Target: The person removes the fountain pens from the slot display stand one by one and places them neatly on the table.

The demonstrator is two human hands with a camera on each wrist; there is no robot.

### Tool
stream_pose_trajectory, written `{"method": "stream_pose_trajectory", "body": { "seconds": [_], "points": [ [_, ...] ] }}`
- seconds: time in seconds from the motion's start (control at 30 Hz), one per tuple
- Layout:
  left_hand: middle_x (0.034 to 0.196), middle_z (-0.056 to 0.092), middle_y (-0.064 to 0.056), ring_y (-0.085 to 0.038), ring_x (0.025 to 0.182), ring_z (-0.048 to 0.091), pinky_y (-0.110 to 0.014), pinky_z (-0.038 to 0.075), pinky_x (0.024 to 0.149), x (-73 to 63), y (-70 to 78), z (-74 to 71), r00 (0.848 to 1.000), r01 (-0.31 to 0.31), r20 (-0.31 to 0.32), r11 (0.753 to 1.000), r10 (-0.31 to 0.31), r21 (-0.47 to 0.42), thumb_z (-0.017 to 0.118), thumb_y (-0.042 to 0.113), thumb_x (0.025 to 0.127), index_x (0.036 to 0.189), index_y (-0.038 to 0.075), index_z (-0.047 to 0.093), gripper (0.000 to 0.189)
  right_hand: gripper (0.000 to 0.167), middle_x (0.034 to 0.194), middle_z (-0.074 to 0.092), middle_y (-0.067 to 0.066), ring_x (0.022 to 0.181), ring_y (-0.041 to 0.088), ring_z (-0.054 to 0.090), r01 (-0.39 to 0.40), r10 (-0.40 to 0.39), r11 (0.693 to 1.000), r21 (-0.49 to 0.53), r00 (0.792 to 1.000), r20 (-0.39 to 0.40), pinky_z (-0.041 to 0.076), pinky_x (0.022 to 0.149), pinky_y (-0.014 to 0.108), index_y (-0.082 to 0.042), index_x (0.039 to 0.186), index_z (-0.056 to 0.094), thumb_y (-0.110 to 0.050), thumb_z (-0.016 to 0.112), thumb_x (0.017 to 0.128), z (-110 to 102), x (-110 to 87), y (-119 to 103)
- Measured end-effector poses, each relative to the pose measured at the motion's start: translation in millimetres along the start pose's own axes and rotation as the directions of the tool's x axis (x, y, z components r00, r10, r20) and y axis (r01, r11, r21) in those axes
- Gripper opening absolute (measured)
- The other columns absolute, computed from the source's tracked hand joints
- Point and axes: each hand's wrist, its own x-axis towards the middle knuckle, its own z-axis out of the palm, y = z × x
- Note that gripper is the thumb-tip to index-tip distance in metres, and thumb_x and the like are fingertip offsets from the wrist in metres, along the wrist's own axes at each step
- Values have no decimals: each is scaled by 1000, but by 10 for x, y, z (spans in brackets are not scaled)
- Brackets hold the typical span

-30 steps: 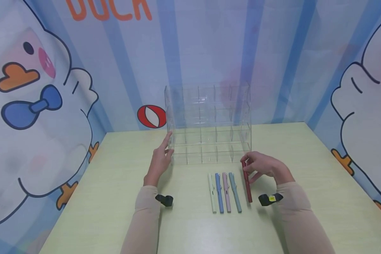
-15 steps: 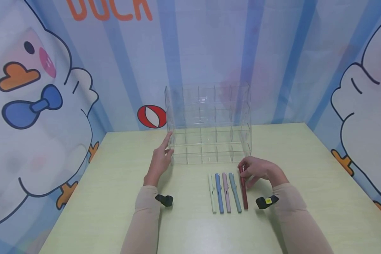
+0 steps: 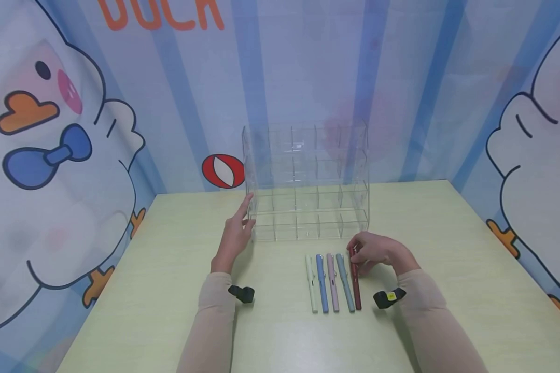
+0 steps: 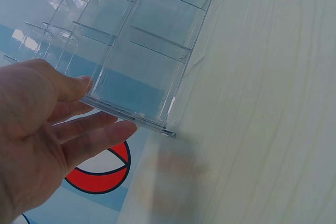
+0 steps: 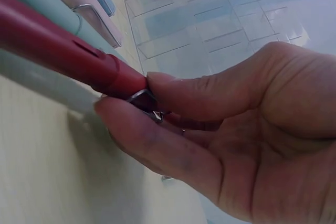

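In the head view, my right hand (image 3: 378,251) pinches the upper end of a dark red pen (image 3: 356,290), near its metal clip. Thumb and fingers close on the capped end (image 5: 131,80) in the right wrist view. Left of it lie a grey-green pen (image 3: 346,282), a pink pen (image 3: 333,285), a blue pen (image 3: 323,285) and a pale green pen (image 3: 311,287), side by side. My left hand (image 3: 235,235) holds the left side of a clear acrylic rack (image 3: 308,217); its side panel (image 4: 128,116) stands between thumb and fingers.
The tiered rack has several small compartments and stands at the back of the pale wooden table (image 3: 158,290). Behind it hangs a blue striped cloth (image 3: 303,67) printed with cartoon ducks. Black straps sit on both sleeved wrists.
My right hand has shifted left and slightly toward me, bringing the red pen down beside the grey-green one. The left hand and the rack stay where they were.
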Motion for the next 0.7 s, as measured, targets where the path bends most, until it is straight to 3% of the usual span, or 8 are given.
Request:
{"method": "stream_pose_trajectory", "body": {
  "seconds": [0.43, 0.7],
  "points": [
    [158, 36, -15, -40, 124, 57, -51, 51, 98, 4, 23, -3, 1000, 12, -1, 1000, -12, 1, 57, 3, 101, 160, 34, 23, 75, 27, 96, 61, 21, 72, 25, 70, -7, 7, 999, -37, 1000, -14, 62, 66, 37, 14, 116, 57, 11, 63, 89, 72, 46, -39],
    [158, 35, -15, -40, 125, 56, -51, 50, 99, -4, 18, -3, 1000, 12, 3, 1000, -12, 0, 57, 3, 101, 160, 35, 22, 76, 27, 95, 63, 19, 73, 24, 70, -10, 7, 997, -80, 999, -43, 62, 66, 36, 14, 115, 60, 11, 64, 88, 126, 45, -77]
  ]
}}
